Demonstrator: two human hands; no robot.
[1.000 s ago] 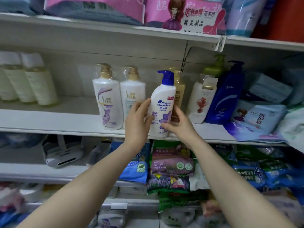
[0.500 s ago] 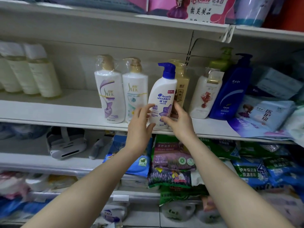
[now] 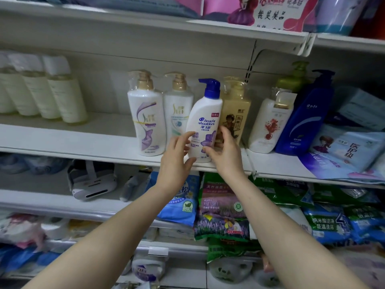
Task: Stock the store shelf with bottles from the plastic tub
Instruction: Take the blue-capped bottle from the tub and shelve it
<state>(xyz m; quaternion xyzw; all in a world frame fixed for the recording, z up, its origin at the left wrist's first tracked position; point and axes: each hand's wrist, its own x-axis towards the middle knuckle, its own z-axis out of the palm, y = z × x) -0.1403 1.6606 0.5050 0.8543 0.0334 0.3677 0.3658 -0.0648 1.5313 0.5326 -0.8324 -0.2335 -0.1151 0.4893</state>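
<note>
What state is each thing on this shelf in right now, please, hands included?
Head & Shoulders bottle, standing at the shelf front, pump on.
Left hand, fingers spread, touching that bottle.
Right hand, curled round its lower right side.
Gold-capped white bottles, upright, pumps plastic-wrapped.
Amber bottle, upright, pump plastic-wrapped.

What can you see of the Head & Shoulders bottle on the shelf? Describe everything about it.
The Head & Shoulders bottle is glossy white plastic with a blue pump top, a blue logo and a purple flower print. It stands at the front edge of the shelf, leaning slightly right, between a white bottle and a gold bottle. The right hand holds its lower part, thumb in front; the left hand touches its left side with its fingers.
</note>
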